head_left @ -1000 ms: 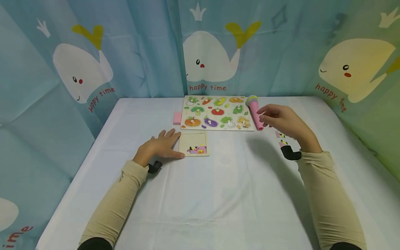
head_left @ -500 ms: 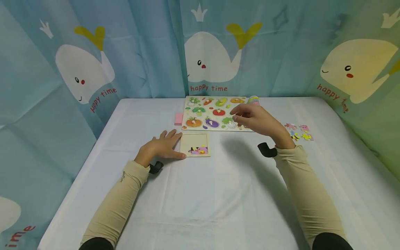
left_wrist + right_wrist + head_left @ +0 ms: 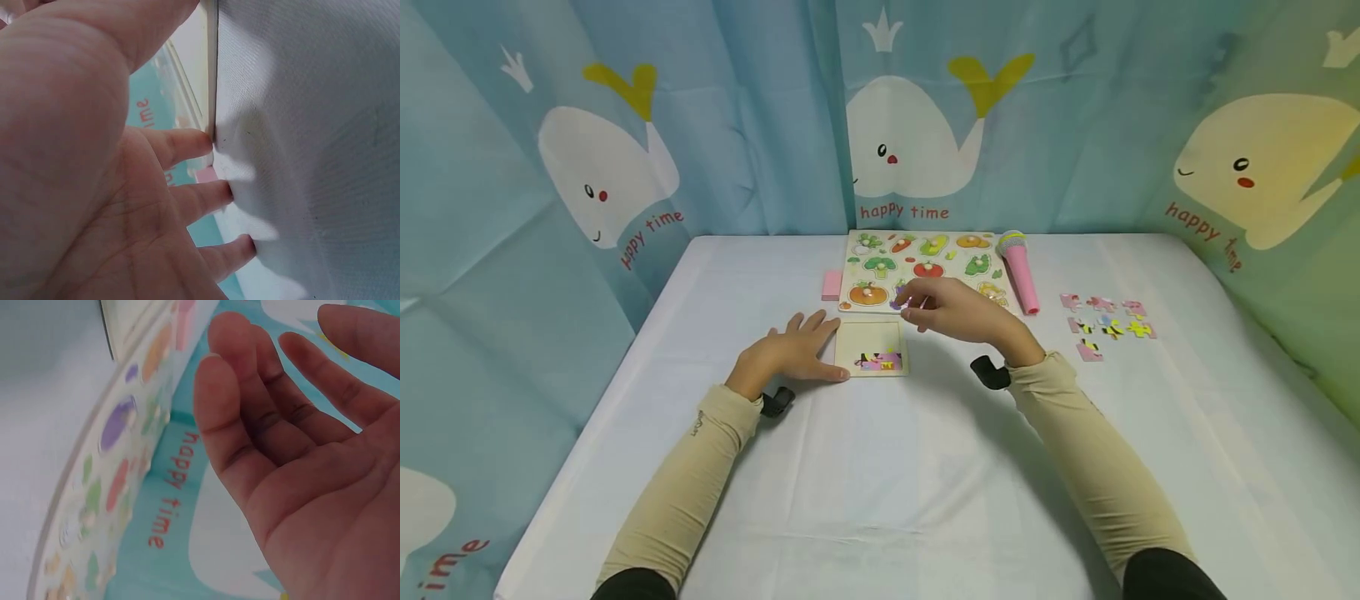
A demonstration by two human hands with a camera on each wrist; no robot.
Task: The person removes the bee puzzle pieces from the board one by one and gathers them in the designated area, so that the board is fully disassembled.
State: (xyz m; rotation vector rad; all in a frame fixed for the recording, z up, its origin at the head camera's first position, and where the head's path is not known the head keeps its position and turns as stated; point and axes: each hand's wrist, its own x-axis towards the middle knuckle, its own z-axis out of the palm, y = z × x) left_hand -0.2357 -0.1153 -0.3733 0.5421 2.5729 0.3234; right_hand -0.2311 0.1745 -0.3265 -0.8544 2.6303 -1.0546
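Note:
My left hand lies on the table with its fingers spread, its thumb and index finger at the left edge of a small square wooden puzzle frame. In the left wrist view the fingertips come down beside the frame's edge. Pink, yellow and black jigsaw pieces fill the lower right of the frame. My right hand hovers above and right of the frame, its fingers loosely bent. No object shows between its thumb and fingers in the right wrist view.
Behind the frame lies a vegetable peg puzzle board, partly covered by the right hand. A pink toy microphone lies right of it, a pink block left. Several loose jigsaw pieces are spread at the right. A whale-print curtain surrounds the table.
My right hand has moved left from beside the microphone, over the vegetable board, to near the frame, uncovering the loose pieces. The left hand has stayed at the frame.

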